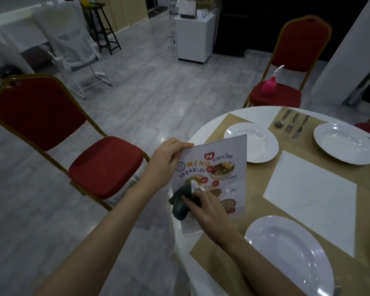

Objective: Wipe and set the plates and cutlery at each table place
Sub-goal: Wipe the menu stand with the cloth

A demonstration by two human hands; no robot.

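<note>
**Menu card wiped at the round table**

Grey tiled floor surrounds a round white table (203, 133) laid with tan placemats. From the head view, the left hand (165, 165) grips a menu card's (220, 167) upper edge, tilting it above the table edge. The right hand (207, 212) presses a dark cloth (179, 207) against the card, fingers curled round it. Three white plates (252, 142) lie nearby; a spoon, fork and knife (292, 123) lie between the far two. A pink spray bottle (269, 85) stands on a red chair (286, 60).

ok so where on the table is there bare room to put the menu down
The white square at the table's centre is bare, bordered by the three white plates: far left, far right and near. The tan mat strip between the far left plate and the menu is also free. It is crowded by the spoon, fork and knife.
</note>
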